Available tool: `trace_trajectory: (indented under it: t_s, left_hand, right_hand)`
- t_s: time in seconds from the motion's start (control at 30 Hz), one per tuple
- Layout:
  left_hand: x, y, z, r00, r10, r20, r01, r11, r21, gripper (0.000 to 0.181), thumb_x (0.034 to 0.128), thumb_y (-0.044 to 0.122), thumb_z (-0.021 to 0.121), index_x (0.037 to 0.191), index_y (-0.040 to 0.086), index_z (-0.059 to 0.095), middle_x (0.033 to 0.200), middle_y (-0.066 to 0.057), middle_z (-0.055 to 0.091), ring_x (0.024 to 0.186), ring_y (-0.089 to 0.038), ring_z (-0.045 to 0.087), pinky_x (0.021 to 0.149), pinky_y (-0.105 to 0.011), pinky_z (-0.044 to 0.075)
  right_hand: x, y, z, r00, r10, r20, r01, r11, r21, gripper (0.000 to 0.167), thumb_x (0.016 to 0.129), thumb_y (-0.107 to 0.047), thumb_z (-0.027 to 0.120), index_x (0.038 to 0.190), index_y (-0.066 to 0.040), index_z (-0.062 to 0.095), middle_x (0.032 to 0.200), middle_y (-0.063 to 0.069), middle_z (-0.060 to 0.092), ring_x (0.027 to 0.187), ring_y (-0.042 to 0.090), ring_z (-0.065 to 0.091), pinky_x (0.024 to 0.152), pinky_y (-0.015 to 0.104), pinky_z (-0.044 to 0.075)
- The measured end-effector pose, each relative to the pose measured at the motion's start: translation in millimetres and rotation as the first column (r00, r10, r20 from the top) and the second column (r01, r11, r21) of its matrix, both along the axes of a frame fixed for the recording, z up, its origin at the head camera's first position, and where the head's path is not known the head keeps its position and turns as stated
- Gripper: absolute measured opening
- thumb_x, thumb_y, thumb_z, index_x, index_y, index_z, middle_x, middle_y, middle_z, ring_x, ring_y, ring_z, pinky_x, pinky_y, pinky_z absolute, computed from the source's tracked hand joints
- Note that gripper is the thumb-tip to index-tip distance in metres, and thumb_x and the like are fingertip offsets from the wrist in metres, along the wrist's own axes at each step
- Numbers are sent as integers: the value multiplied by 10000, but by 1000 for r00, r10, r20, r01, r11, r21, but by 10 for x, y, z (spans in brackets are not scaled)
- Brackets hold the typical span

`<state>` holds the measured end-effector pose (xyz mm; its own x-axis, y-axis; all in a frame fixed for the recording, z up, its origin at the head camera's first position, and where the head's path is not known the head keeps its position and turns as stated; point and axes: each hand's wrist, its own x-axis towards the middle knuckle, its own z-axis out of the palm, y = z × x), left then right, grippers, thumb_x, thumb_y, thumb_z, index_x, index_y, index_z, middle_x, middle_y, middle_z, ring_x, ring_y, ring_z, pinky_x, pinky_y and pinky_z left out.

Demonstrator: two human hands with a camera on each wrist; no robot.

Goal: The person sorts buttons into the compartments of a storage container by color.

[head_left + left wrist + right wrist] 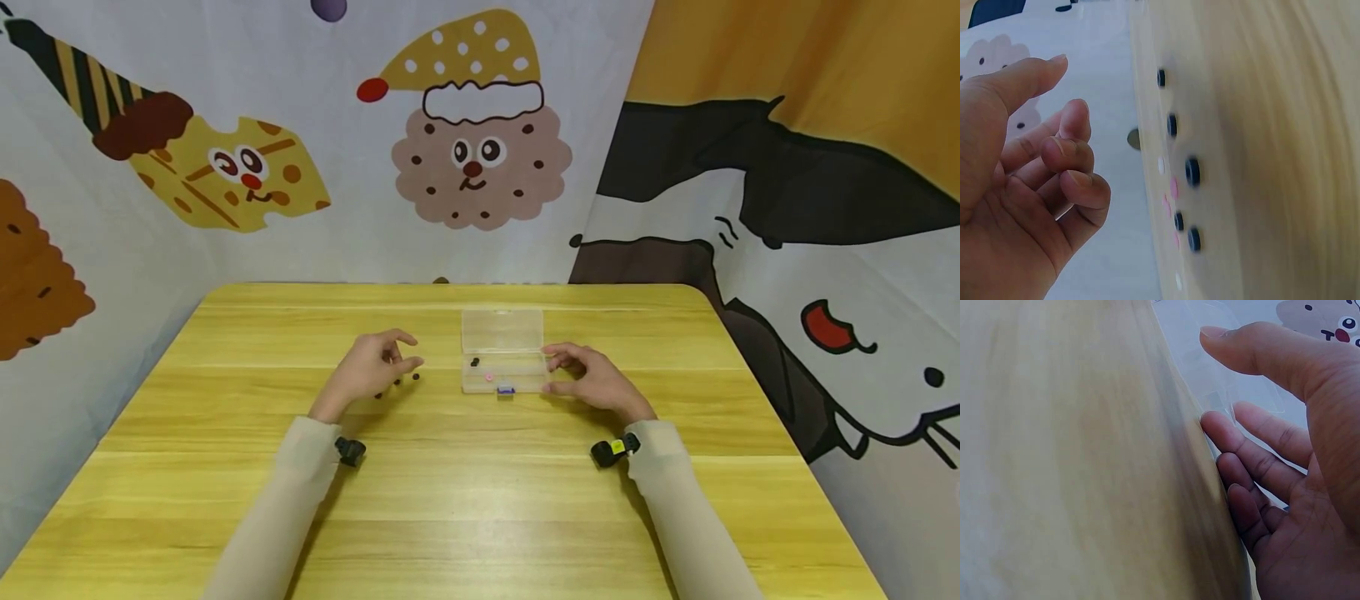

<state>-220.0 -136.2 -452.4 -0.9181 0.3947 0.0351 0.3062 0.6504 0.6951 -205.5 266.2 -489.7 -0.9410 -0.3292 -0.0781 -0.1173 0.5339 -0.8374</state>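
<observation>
My left hand hovers just above the table, thumb and index finger apart, the other fingers loosely bent, nothing visible between them. Beneath it lie several small black discs. Farther back, pink discs and white discs show in the left wrist view; that hand hides them from the head view. At the right end of a clear plastic box, my right hand holds it with thumb by the front corner and fingers by the back. Its lid stands raised. Inside are black pieces and a pink piece.
A blue label or latch is on the box's front. The wooden table reaches back to a printed curtain. Both wrists wear small cameras, the left camera and the right camera.
</observation>
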Motion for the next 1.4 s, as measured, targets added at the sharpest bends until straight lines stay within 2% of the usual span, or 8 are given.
trace_trajectory:
  t_s: [0.23, 0.4, 0.6, 0.87, 0.93, 1.03, 1.17, 1.4]
  left_hand:
    - [32, -190, -4, 999, 41, -15, -41, 999, -22, 442, 988, 313, 708, 1322, 31, 643, 785, -52, 660, 559, -167, 550, 601, -327, 486]
    - [39, -316, -13, 998, 61, -35, -62, 998, -25, 433, 991, 291, 705, 1316, 12, 643, 777, -111, 680, 532, -176, 568, 554, -310, 478]
    - [26, -451, -26, 994, 107, -21, -108, 993, -44, 417, 1003, 276, 689, 1319, 8, 643, 806, -136, 679, 577, -183, 561, 531, -304, 445]
    - [-25, -587, -61, 987, 157, -21, -158, 985, -70, 414, 998, 280, 696, 1297, -2, 655, 816, -114, 674, 617, -188, 544, 569, -312, 453]
    - [-41, -629, -76, 987, 163, -14, -163, 983, -83, 412, 1003, 277, 689, 1299, -7, 651, 815, -110, 676, 626, -181, 554, 574, -306, 454]
    - [-60, -689, -88, 984, 180, 11, -179, 980, -90, 413, 1009, 282, 677, 1300, -9, 647, 810, -105, 673, 647, -183, 583, 597, -310, 468]
    - [-77, -756, -86, 978, 200, 63, -195, 978, -75, 414, 1016, 283, 667, 1308, -8, 639, 820, -132, 678, 670, -208, 628, 627, -329, 493]
    - [-106, -838, -72, 970, 227, 90, -219, 971, -93, 391, 1024, 275, 646, 1297, -6, 642, 807, -148, 665, 623, -202, 574, 558, -310, 451]
  right_hand:
    - [13, 3, -2, 1000, -2, 3, 2, 1000, 14, 640, 847, -313, 863, 1419, -227, 588, 1186, 40, 671, 1075, 215, 622, 1001, 423, 468]
    - [-1, 6, -29, 1000, 4, 4, -4, 1000, 5, 641, 851, -302, 861, 1423, -217, 585, 1200, 66, 670, 1081, 231, 622, 996, 439, 461]
    - [-9, -8, -35, 1000, 7, 16, -7, 1000, 0, 651, 871, -228, 844, 1453, -151, 562, 1239, 133, 660, 1119, 294, 619, 1004, 476, 451]
    - [118, -101, 255, 999, 23, 40, -23, 1000, -9, 623, 884, -129, 816, 1444, -45, 556, 1227, 208, 652, 1126, 349, 615, 1019, 506, 452]
    - [108, -92, 231, 999, 21, 38, -21, 1000, -6, 625, 884, -133, 817, 1445, -48, 555, 1228, 206, 652, 1128, 349, 615, 1014, 502, 453]
    - [57, -50, 116, 999, 15, 30, -15, 1000, -8, 638, 882, -147, 822, 1454, -67, 552, 1231, 194, 652, 1134, 347, 614, 1008, 502, 450]
    - [4, -5, -7, 1000, 10, 16, -10, 1000, -12, 644, 875, -189, 836, 1451, -108, 560, 1223, 161, 658, 1125, 313, 619, 1002, 479, 455]
    - [-6, 13, -18, 1000, 8, 8, -8, 1000, -28, 623, 839, -305, 871, 1395, -213, 607, 1182, 75, 674, 1085, 245, 631, 989, 442, 459]
